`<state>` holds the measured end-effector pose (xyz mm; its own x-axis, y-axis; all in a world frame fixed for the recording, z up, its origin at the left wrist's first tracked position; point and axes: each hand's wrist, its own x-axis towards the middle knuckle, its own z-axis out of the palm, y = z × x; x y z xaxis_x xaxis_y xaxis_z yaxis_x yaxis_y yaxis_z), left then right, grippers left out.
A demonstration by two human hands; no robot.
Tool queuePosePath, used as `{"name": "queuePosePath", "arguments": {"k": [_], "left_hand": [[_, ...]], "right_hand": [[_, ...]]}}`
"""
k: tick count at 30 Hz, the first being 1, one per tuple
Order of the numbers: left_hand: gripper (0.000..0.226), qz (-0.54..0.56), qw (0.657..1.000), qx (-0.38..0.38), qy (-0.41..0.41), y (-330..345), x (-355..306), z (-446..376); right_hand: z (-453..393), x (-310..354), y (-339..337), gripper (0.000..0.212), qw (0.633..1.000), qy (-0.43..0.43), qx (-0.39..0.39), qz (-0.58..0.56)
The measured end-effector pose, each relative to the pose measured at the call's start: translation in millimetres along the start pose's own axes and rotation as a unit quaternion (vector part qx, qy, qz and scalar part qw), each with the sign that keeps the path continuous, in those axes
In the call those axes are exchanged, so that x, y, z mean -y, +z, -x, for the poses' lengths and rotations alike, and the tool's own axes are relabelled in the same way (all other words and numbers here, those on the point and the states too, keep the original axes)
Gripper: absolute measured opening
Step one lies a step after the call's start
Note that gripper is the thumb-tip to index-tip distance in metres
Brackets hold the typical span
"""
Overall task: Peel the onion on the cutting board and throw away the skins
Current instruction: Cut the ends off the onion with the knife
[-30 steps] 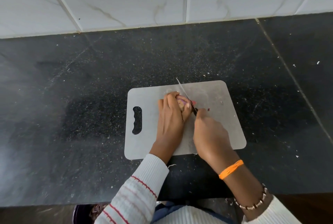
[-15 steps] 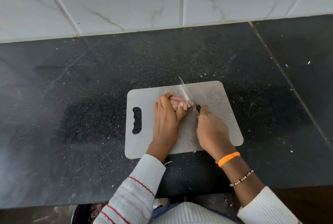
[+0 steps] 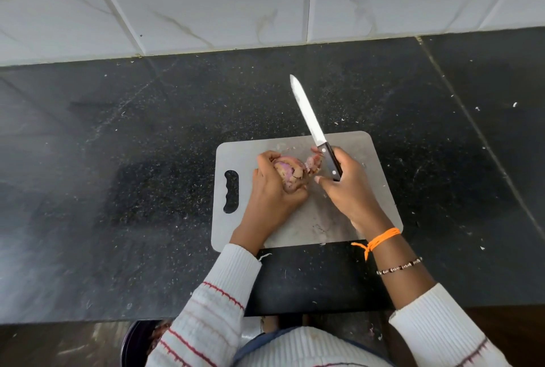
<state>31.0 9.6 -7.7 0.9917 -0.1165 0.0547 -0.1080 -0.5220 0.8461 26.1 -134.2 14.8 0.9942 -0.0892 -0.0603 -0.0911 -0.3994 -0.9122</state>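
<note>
- Because the dark counter (image 3: 124, 160) fills the middle band of the frame as it did a second ago, the work area itself has not changed; the grey cutting board (image 3: 365, 189) sits just right of centre, its handle slot toward the left.
- While your right hand (image 3: 351, 192) was pressing the knife (image 3: 309, 121) down into the onion a moment ago, you have now lifted the blade clear: your fingers are curled round the black handle, and the blade points up and to the left, past the board's far edge, over the counter.
- Your left hand (image 3: 271, 192) has stayed on the onion (image 3: 287, 170), fingers and thumb wrapped round it and holding it on the board's upper middle. More of its pink-purple surface shows now than half a second ago.
- Just right of the onion, touching it or nearly so, a curl of loosened skin (image 3: 313, 163) stands up beside the knife handle. I judge that the cut has freed an end and started the skin, so peeling by hand can follow.
- At the bottom edge, left of centre, the rim of a dark bin (image 3: 134, 340) shows below the counter; that looks like where the skins belong. None has gone there yet as far as I can see, so the task seems to be in its early part.
</note>
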Motion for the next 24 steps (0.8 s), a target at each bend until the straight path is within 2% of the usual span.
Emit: {"name": "queuePosePath", "arguments": {"k": [3, 7, 10, 14, 19, 24], "left_hand": [[0.054, 0.023, 0.999, 0.035, -0.029, -12, 1, -8], [0.053, 0.019, 0.998, 0.054, -0.033, -16, 1, -10], [0.065, 0.022, 0.997, 0.066, -0.030, -13, -2, -7], [0.051, 0.012, 0.999, 0.043, -0.009, -7, -4, -5], [0.062, -0.009, 0.999, 0.049, 0.008, -4, -3, -7], [0.061, -0.051, 0.995, 0.075, 0.039, -3, -3, -8]], "right_hand": [[-5, 2, -2, 0.038, 0.998, -0.038, 0.048, 0.012], [-5, 1, 1, 0.022, 0.996, -0.063, 0.024, 0.059], [-5, -4, 3, 0.017, 0.996, -0.055, 0.003, 0.071], [-4, -15, -4, 0.014, 0.997, -0.029, 0.036, 0.062], [-4, -15, -2, 0.013, 0.996, -0.041, 0.006, 0.085], [-16, -18, 5, 0.014, 0.991, 0.009, -0.005, 0.132]]}}
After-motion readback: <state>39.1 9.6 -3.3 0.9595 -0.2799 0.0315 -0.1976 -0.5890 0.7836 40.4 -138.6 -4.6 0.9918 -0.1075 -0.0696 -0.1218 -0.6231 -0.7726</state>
